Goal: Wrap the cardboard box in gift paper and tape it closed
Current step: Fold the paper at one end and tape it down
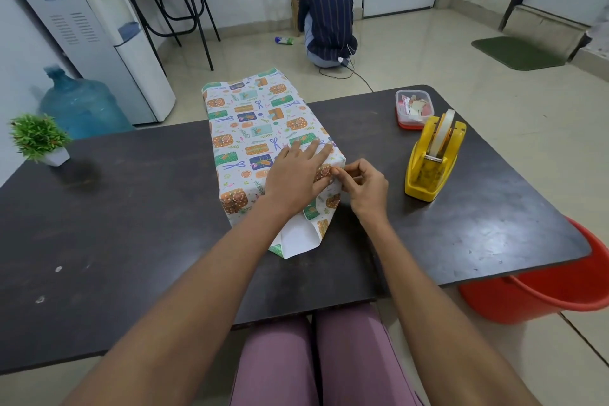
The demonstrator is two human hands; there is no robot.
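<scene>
Left hand [298,171] flat on glossy patterned paper [253,128] | right hand [364,186] pinching seam

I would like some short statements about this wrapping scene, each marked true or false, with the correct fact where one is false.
1. The left hand lies flat on top of the wrapped box. True.
2. The right hand is resting on the tape dispenser. False: it pinches at the paper's edge on the box's right side, apart from the dispenser.
3. The near end of the gift paper is already folded shut. False: it still stands open, showing its white inside.
4. A small potted plant stands on the table, to the left. True.
5. The tape dispenser is blue. False: it is yellow.
</scene>
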